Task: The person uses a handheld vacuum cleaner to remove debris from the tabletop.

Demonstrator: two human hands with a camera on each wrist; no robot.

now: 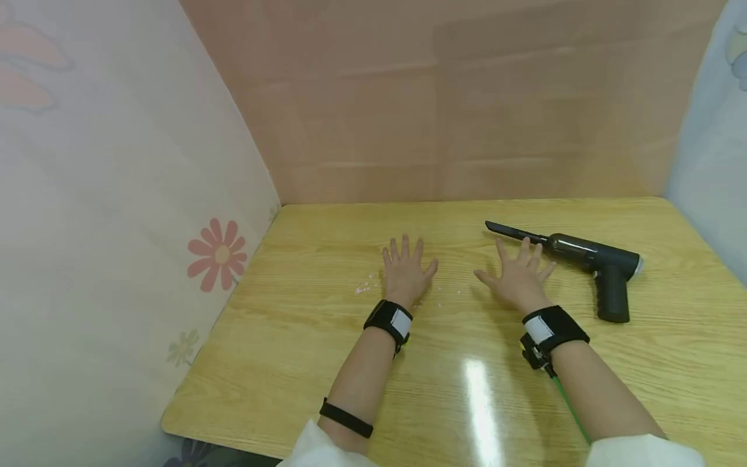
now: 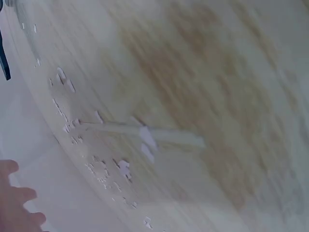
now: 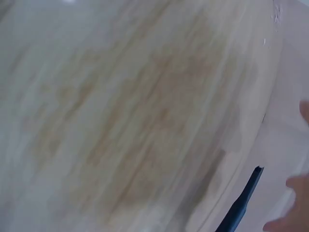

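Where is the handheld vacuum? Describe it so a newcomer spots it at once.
On the wooden table, look at its right side, just beyond the right hand. The handheld vacuum lies there on its side: dark, pistol-shaped, with a long thin nozzle pointing left, the only tool there.

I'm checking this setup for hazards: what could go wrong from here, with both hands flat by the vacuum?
The right hand lies close to the vacuum; a careless reach might knock its nozzle and spin it. The left hand sits among small crumbs; sliding it could scatter them across the table.
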